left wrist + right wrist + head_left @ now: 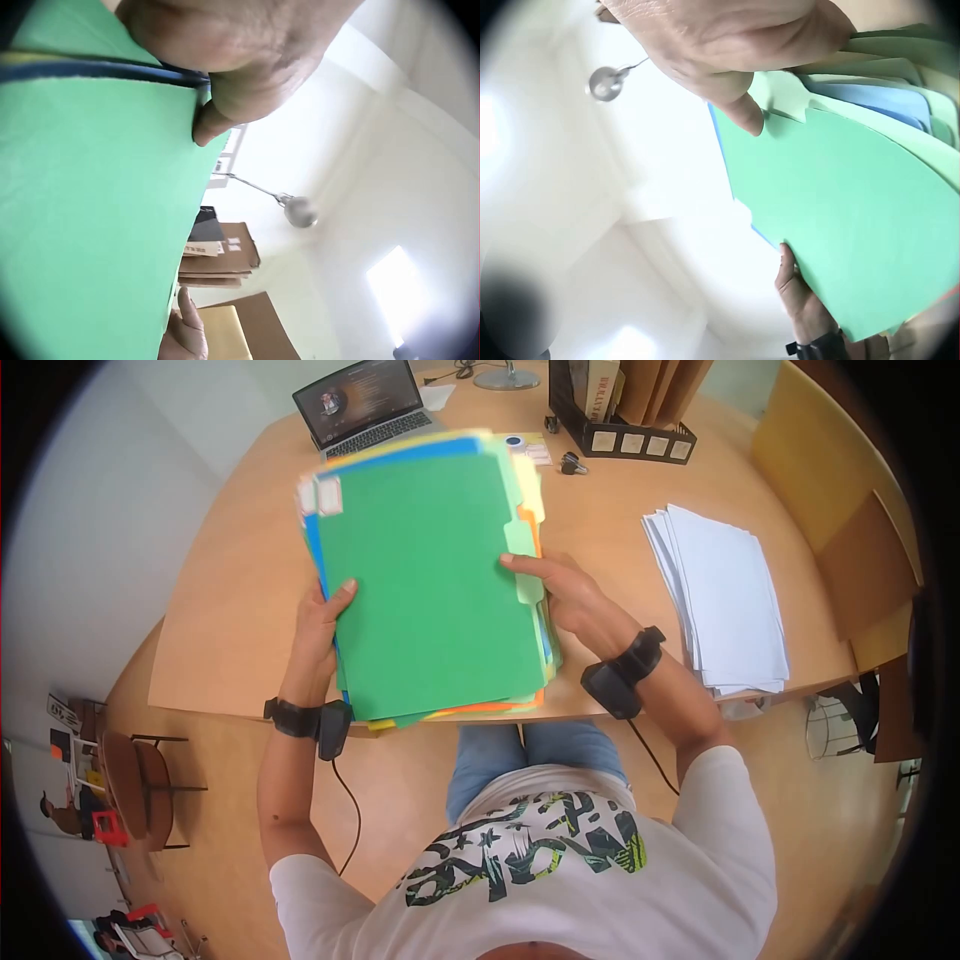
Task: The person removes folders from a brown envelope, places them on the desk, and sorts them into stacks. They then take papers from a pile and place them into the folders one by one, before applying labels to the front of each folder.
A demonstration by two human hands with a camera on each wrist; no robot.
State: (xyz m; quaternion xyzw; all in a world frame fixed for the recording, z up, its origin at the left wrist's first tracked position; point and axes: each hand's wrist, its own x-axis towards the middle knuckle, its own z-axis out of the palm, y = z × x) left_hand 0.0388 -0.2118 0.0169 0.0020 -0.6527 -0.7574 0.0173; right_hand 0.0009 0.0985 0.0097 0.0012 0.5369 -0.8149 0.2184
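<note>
A stack of coloured file folders [425, 590] is held up between both hands over the near side of the table, a green one on top. Blue, yellow, orange and light green edges stick out around it, and small white labels [329, 496] mark its upper left corner. My left hand [318, 625] grips the left edge, thumb on the green cover and fingers hidden underneath. At the right edge my right hand [572, 592] holds the stack, its thumb by the tabs [520, 538]. In the right wrist view the layered folders [885, 97] fan apart beneath that hand.
To the right lies a pile of white paper sheets [725, 600]. An open laptop [365, 410] stands at the back left. A black organizer [630, 442] with books and brown folders is at the back right, near a small black clip [573, 464]. Yellow and brown panels [830, 490] border the right side.
</note>
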